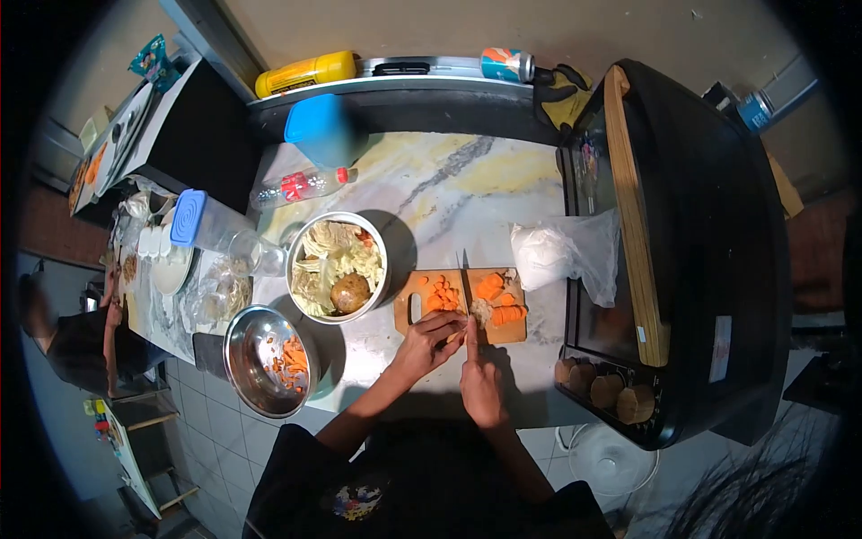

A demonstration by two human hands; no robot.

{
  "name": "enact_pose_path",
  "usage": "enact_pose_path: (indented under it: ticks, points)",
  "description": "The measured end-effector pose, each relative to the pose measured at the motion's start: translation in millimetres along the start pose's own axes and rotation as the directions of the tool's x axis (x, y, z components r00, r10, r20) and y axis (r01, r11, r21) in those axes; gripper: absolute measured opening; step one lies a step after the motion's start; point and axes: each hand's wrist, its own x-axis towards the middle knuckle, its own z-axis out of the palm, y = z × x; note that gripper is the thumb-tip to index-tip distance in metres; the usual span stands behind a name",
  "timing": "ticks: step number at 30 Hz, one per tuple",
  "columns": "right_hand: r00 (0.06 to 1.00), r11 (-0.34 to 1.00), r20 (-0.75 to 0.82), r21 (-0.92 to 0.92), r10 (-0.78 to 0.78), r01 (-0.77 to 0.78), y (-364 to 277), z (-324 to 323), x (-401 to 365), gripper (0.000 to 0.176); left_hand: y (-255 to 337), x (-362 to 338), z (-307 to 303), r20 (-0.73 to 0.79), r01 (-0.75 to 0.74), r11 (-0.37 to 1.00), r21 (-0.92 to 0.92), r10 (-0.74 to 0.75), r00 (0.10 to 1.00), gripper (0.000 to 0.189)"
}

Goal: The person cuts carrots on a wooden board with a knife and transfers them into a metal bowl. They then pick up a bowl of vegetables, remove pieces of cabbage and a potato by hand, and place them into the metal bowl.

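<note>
A wooden cutting board (513, 335) lies near the counter's front edge. On it, carrot pieces (441, 293) sit left of a knife (465, 286), with more carrot chunks (509, 313) and a pale chopped heap (483, 312) to the right. The knife's blade points away from me. My right hand (483, 393) is closed around its handle, index finger stretched along it; the handle itself is mostly hidden. My left hand (429, 343) is beside the blade's near end, fingertips pinched together. Whatever those fingertips hold is too small to make out.
Left of the board stand a white bowl (384, 286) with cabbage and a brown potato (350, 293), and a steel bowl (232, 359) with carrot bits. A bag of white powder (543, 255) and a black oven (709, 269) are at right. Another person (76, 346) is at far left.
</note>
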Motion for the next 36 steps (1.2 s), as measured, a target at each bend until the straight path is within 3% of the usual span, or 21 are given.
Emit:
enact_pose_path:
  ticks: [2,9,14,21,24,26,36]
  points:
    - [0.997,0.999,0.072,0.021,0.026,-0.027,1,-7,-1,0.087,-1,2,0,0.014,0.003,1.000,0.011,-0.003,1.000,0.019]
    - [0.999,1.000,0.042,0.027,0.005,-0.006,9,-3,-6,0.087,-1,3,-1,0.019,0.006,1.000,0.023,-0.007,1.000,0.019]
    - [0.998,0.992,0.054,0.116,-0.045,0.038,6,-15,4,0.087,1,3,0,-0.015,-0.018,0.998,0.060,0.019,1.000,0.018]
    - [0.994,0.970,0.105,0.244,-0.029,0.002,5,-23,2,0.084,-2,1,-3,0.063,0.006,0.999,0.031,-0.008,0.998,0.024]
    - [0.996,0.982,-0.027,0.163,-0.089,0.093,12,-14,0,0.082,-1,2,-3,0.068,0.014,1.000,0.018,-0.015,0.998,0.023]
    - [0.999,0.969,0.001,0.243,-0.044,0.042,11,-17,1,0.082,-1,2,-4,0.069,0.020,1.000,0.013,-0.021,0.997,0.023]
    - [0.999,0.957,0.030,0.289,0.012,-0.020,-1,-19,-1,0.081,1,2,-5,0.088,-0.021,0.999,0.024,0.019,0.996,0.024]
